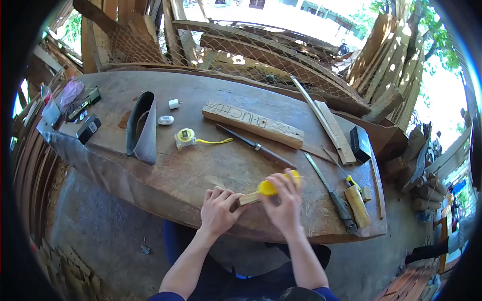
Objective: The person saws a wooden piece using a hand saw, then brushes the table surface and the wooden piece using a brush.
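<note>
My left hand (pixel 218 210) is closed around the near end of a short strip of light wood (pixel 248 198), just above the front edge of the table. My right hand (pixel 284 203) has its fingers wrapped over a bright yellow rounded piece (pixel 267 188) at the strip's other end; its exact kind is unclear. Behind the hands lies a long metal file (pixel 258 147). Beyond it rests a wooden block with letters marked on it (pixel 253 125). A yellow and white tape measure (pixel 185 138) with a yellow strap sits to the left.
On the wooden table (pixel 170 185) stands a curled grey sheet (pixel 142 129) beside a white case (pixel 165 120). At right are a dark-handled tool (pixel 335 200), a wooden handle (pixel 357 206), boards (pixel 334 130) and a black box (pixel 360 144). Wire mesh (pixel 241 50) borders the back.
</note>
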Demonstrator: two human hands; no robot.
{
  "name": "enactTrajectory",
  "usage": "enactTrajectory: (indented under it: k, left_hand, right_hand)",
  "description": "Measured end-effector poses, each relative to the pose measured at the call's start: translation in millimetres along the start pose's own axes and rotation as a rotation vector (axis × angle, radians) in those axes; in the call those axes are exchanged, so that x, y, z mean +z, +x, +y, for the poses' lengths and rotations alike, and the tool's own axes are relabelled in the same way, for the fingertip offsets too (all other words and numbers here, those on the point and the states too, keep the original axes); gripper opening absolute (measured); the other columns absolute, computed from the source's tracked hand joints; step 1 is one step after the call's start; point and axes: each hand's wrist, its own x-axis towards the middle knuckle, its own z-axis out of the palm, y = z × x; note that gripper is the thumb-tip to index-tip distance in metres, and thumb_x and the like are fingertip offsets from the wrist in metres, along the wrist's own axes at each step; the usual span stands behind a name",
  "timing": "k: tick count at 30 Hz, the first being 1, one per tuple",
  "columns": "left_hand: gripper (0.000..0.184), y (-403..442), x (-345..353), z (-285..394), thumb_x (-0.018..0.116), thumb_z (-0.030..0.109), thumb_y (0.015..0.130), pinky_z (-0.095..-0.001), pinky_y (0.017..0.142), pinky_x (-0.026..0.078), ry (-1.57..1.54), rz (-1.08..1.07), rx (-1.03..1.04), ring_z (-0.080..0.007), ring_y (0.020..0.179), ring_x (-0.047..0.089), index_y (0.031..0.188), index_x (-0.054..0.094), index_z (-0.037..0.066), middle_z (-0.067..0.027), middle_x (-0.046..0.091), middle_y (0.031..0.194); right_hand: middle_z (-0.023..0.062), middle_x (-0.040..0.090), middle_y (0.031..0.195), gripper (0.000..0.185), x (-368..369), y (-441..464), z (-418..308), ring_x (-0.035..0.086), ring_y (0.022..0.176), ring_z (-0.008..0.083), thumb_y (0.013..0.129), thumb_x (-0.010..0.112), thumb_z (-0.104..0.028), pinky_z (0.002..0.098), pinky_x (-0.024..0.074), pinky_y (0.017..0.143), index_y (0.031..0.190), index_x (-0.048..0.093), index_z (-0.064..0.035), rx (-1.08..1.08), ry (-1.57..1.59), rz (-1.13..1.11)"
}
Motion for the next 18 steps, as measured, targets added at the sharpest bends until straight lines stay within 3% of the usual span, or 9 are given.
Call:
enactTrajectory:
  k: [3, 6, 9, 14, 18]
  left_hand:
    - [0.035, 1.8, 1.4, 0.0, 0.089, 0.045, 0.087, -0.0415, 0.098, 0.049, 0.012, 0.022, 0.047, -0.0235, 0.105, 0.067, 0.110, 0.085, 0.018, 0.0011, 0.078, 0.102]
    - [0.035, -0.8, -1.9, -2.5, 0.087, 0.041, 0.089, -0.0417, 0.097, 0.050, 0.024, -0.010, 0.034, -0.0247, 0.107, 0.067, 0.114, 0.083, 0.016, -0.0003, 0.077, 0.104]
    - [0.036, -1.9, 2.7, -6.8, 0.085, 0.039, 0.089, -0.0428, 0.097, 0.050, 0.032, -0.027, 0.058, -0.0257, 0.107, 0.067, 0.115, 0.081, 0.015, -0.0016, 0.076, 0.106]
    - [0.034, 1.5, -1.6, -2.1, 0.088, 0.040, 0.089, -0.0425, 0.096, 0.051, 0.000, 0.011, 0.063, -0.0256, 0.106, 0.067, 0.112, 0.082, 0.015, -0.0005, 0.076, 0.104]
    - [0.032, -0.7, 0.5, 0.4, 0.092, 0.037, 0.086, -0.0415, 0.094, 0.051, 0.000, 0.024, 0.049, -0.0263, 0.103, 0.067, 0.109, 0.083, 0.017, 0.0003, 0.077, 0.101]
  right_hand:
    - [0.0069, 0.073, 0.142, 0.047, -12.6, 10.4, 34.5, 0.052, 0.154, 0.0380, 0.088, 0.092, -0.029, 0.0621, 0.0247, 0.135, 0.130, 0.077, -0.0135, 0.083, -0.093, 0.110]
    - [0.0069, 0.072, 0.142, 0.047, 7.1, -1.4, -9.5, 0.052, 0.154, 0.0392, 0.089, 0.091, -0.029, 0.0635, 0.0245, 0.134, 0.131, 0.077, -0.0146, 0.040, -0.021, 0.095]
    - [0.0084, 0.072, 0.143, 0.047, 18.2, -19.2, -51.0, 0.053, 0.153, 0.0401, 0.089, 0.091, -0.029, 0.0647, 0.0242, 0.134, 0.131, 0.077, -0.0143, -0.146, 0.120, -0.004]
    - [0.0096, 0.070, 0.147, 0.053, -11.9, -12.6, 36.4, 0.051, 0.155, 0.0398, 0.088, 0.093, -0.028, 0.0644, 0.0252, 0.134, 0.135, 0.074, -0.0142, 0.050, -0.081, 0.127]
    - [0.0107, 0.067, 0.153, 0.062, -61.6, -12.6, 48.5, 0.050, 0.156, 0.0382, 0.094, 0.089, -0.039, 0.0622, 0.0247, 0.134, 0.147, 0.069, -0.0138, 0.102, -0.081, 0.025]
